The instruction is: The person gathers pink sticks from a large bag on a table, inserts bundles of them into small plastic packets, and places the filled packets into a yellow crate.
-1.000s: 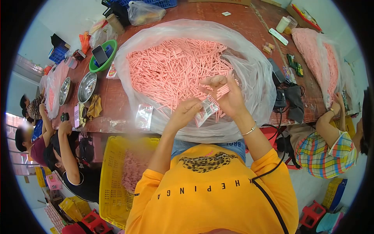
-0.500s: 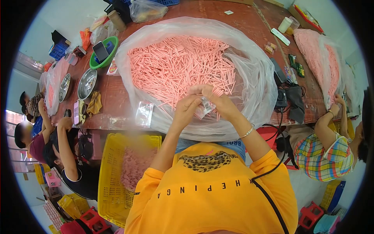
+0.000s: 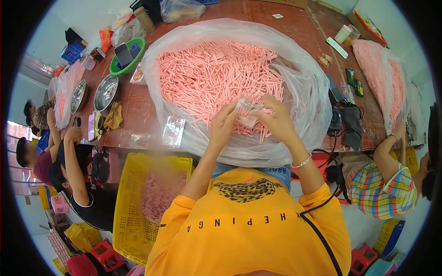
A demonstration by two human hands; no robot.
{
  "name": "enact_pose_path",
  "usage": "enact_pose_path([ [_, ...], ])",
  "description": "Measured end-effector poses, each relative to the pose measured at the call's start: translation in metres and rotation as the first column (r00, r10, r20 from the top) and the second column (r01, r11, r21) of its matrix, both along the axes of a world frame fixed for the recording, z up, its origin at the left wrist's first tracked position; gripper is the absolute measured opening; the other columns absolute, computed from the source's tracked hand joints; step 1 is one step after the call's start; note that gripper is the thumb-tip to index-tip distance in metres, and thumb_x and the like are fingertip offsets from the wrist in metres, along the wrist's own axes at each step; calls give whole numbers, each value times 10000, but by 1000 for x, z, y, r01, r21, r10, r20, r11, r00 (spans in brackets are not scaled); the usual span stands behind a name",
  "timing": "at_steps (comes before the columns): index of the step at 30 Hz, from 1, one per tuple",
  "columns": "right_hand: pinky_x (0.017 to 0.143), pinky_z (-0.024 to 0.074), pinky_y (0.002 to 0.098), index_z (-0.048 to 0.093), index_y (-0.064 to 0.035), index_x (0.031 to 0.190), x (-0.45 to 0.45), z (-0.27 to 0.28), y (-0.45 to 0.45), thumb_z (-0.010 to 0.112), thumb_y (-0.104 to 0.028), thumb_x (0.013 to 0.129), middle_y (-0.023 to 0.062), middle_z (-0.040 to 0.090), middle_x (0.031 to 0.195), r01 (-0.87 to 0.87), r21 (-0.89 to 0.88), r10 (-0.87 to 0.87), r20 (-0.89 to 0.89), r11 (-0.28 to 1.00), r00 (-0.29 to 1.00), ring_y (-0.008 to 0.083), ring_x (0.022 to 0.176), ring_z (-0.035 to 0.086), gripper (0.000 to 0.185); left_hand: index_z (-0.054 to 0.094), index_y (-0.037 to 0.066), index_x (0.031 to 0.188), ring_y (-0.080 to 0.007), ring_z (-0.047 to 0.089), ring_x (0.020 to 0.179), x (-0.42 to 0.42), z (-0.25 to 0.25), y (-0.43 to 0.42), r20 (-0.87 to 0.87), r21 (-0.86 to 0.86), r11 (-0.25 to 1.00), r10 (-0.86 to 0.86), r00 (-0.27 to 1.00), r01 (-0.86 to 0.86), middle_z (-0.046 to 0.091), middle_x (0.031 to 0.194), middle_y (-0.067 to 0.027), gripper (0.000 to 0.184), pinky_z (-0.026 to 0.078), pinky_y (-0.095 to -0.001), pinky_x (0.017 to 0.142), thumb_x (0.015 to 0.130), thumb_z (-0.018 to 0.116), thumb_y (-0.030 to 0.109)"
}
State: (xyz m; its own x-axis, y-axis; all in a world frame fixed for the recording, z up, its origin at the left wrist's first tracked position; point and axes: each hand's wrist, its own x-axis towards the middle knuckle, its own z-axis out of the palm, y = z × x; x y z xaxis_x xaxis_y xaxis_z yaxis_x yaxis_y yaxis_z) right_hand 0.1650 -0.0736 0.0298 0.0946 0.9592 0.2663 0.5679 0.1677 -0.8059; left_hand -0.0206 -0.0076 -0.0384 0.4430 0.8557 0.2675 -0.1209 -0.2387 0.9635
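Over the heap of thin pink sticks [image 3: 216, 73], my left hand [image 3: 223, 123] pinches the left side of a small clear plastic packet [image 3: 247, 109]. My right hand [image 3: 277, 120] grips the same packet from the right, fingers closed on its edge. Whether sticks are inside the packet is hard to make out. A large translucent plastic bag [image 3: 306, 92] lies spread open around the heap, under both hands. Left of my left hand, flat clear packets [image 3: 174, 131] rest at the edge of this bag.
A yellow crate [image 3: 126, 207] with small pink pieces stands below the table [image 3: 142, 108] at my left. Metal bowls [image 3: 106, 93] and a green basin [image 3: 133, 64] holding a phone sit farther left. Other people work on both sides. Another bag of pink sticks [image 3: 384, 78] lies right.
The packet has risen and is held flatter and more spread between my hands. My right fingers have moved from the pink sticks onto its edge. The view has shifted slightly.
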Motion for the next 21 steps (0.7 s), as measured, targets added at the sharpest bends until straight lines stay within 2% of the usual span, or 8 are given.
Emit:
enact_pose_path([
  [2,795,438,365,610,20,904,12,-9,5,724,-177,794,123,558,872,42,151,-70,181,988,981,281,855,531,253,602,6,1244,-183,618,1001,2,8,0,21,10,998,62,998,-62,631,1090,-95,312,470,-285,896,940,588,74],
  [5,799,433,383,602,34,920,17,-12,0,723,-162,795,118,542,845,48,142,-52,26,989,998,280,869,524,262,576,19,1282,-201,616,1079,-2,12,2,-47,63,996,67,997,-64,620,1161,-116,349,465,-306,954,938,590,73],
  [9,791,435,329,602,31,932,17,-26,3,717,-129,817,85,547,858,121,76,-106,-183,990,977,192,850,525,228,572,8,1279,-208,613,1088,2,17,2,-14,48,998,35,999,-34,620,1166,-122,347,469,-315,953,941,592,83],
  [11,799,433,290,620,22,959,15,-26,-2,708,-113,836,57,574,905,54,-90,-81,-339,994,937,141,860,520,203,569,-2,1277,-205,611,1096,4,18,-4,16,-10,1000,16,1000,-16,616,1188,-121,344,470,-320,954,945,591,85],
  [14,792,422,254,629,6,977,1,-7,-6,689,-102,866,23,583,960,-36,-173,-76,-600,984,796,95,851,493,166,598,2,1230,-159,618,1038,14,32,-15,183,-166,983,-50,982,81,643,1143,-87,294,481,-295,919,952,594,97],
  [17,797,425,244,635,-14,990,-13,-7,-5,661,-115,899,-5,591,994,-80,-85,14,-596,993,803,81,865,509,138,636,11,1156,-98,610,955,1,21,-12,55,-334,933,-123,991,134,669,1050,-39,221,485,-251,856,967,591,116],
  [20,814,423,222,635,-25,970,-17,-8,-1,626,-142,937,-2,609,981,-69,29,73,-560,997,825,61,899,530,122,663,16,1088,-58,590,849,-29,31,-3,135,-270,961,103,986,-63,670,931,1,189,477,-215,762,976,594,152],
  [21,806,429,218,636,-28,970,-16,-11,0,615,-150,947,-2,614,965,-66,-11,45,-620,998,783,60,892,539,126,667,11,1075,-56,585,822,-52,27,10,79,-267,947,208,975,-180,666,914,3,200,474,-215,730,981,590,170],
])
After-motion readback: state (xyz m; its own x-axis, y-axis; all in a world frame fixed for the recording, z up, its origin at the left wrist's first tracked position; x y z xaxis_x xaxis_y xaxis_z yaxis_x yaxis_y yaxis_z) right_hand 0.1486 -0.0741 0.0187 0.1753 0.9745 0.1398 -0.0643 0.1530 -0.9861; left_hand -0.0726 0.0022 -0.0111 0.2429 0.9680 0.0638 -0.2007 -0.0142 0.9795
